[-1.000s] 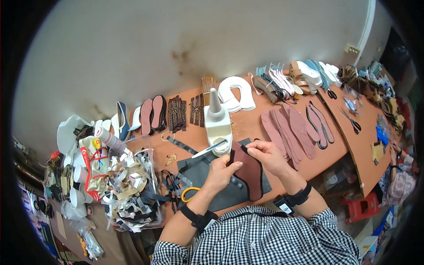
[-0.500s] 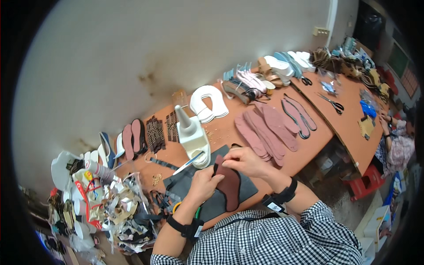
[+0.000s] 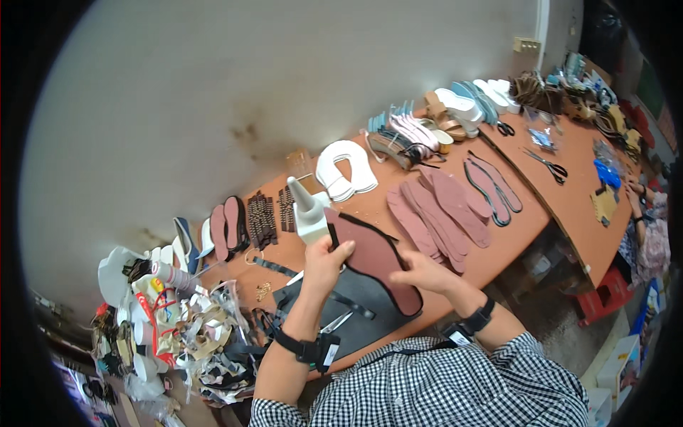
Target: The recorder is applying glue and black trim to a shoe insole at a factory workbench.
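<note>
A dusky pink shoe insole (image 3: 371, 250) with black edging is stretched out in front of me, tilted above the worktable. My left hand (image 3: 326, 267) grips its left edge, thumb on top and fingers underneath. At the opposite edge, my right hand (image 3: 425, 274) holds it with the thumb on the upper face; its other fingers are partly hidden. Beneath the insole lies a black mat (image 3: 356, 340), bearing a black strap (image 3: 356, 306) and silver scissors (image 3: 336, 322). The insole covers part of a white stand with a cone (image 3: 306, 206) just beyond.
Pink insole pieces (image 3: 434, 213) are stacked to the right, with white curved pieces (image 3: 346, 169) at the back. Studded brown strips (image 3: 262, 220) lie farther left, beside a heap of scraps (image 3: 217, 324). At the far right, another person's hand (image 3: 635, 186) is near scissors (image 3: 551, 167).
The insole has swung outward and up, now showing its broad face over the stand. My right hand has moved from its upper end down to its right edge; the scissors and strap have come into sight.
</note>
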The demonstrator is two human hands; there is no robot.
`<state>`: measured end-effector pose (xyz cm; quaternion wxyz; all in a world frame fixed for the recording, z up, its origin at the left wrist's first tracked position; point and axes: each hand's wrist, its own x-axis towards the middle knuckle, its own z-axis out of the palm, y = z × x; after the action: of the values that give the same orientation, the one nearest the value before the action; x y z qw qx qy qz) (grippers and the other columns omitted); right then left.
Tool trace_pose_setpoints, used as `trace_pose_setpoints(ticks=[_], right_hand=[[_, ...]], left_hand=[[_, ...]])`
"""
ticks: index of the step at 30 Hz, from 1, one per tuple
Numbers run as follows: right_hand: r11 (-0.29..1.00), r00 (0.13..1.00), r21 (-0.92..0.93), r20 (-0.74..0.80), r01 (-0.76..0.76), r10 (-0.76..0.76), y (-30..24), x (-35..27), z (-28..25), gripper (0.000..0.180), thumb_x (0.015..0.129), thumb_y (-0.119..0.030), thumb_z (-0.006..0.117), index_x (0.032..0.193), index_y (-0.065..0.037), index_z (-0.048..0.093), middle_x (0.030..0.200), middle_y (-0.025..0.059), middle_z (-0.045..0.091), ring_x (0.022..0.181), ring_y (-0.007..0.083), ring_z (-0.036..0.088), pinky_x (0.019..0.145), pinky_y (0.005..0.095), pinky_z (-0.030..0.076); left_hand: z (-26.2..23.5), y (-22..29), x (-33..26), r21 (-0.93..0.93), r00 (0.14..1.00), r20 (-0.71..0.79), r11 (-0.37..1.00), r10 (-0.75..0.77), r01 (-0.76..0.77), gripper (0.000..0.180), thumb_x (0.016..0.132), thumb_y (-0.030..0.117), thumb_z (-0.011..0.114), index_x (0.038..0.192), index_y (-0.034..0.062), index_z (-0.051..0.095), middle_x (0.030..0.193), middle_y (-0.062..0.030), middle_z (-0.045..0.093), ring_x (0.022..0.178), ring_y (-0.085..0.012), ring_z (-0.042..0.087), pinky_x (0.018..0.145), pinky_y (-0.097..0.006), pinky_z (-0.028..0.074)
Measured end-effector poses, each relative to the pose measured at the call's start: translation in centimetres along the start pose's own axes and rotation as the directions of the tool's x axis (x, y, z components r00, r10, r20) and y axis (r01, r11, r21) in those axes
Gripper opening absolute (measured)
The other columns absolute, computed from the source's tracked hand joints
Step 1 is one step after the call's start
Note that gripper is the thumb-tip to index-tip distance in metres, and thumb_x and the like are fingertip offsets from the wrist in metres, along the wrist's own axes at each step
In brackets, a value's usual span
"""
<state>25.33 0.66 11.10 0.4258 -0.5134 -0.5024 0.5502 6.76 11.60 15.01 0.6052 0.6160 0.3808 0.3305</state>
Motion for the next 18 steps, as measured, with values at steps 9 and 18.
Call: trace_pose_setpoints(ticks=[9,18], right_hand=[[0.895,0.989,0.445,-0.132,-0.007,0.073,7.0,-6.8,-5.7,0.029,0.088,-0.011,0.051,0.114,0.001,0.052,0.104,0.0001,0.057,0.092,0.009,0.053,0.082,0.0255,0.043],[0.95,0.687,0.308,-0.702,0.058,0.186,8.6,-11.4,-23.5,0.042,0.089,-0.016,0.047,0.13,-0.016,0.039,0.105,0.0018,0.056,0.08,0.0138,0.058,0.05,0.0302,0.053]], left_hand=[[4.6,0.6,2.6,0.006,0.99,0.116,0.997,-0.079,0.079,0.021,0.083,0.014,0.059,0.1,0.0004,0.055,0.085,-0.0007,0.059,0.069,-0.0076,0.055,0.057,-0.02,0.042],[2.2,-3.7,0.7,0.039,0.973,0.008,0.972,-0.233,0.232,0.01,0.082,0.008,0.058,0.09,0.0015,0.058,0.076,-0.0038,0.061,0.062,-0.0111,0.058,0.054,-0.02,0.044]])
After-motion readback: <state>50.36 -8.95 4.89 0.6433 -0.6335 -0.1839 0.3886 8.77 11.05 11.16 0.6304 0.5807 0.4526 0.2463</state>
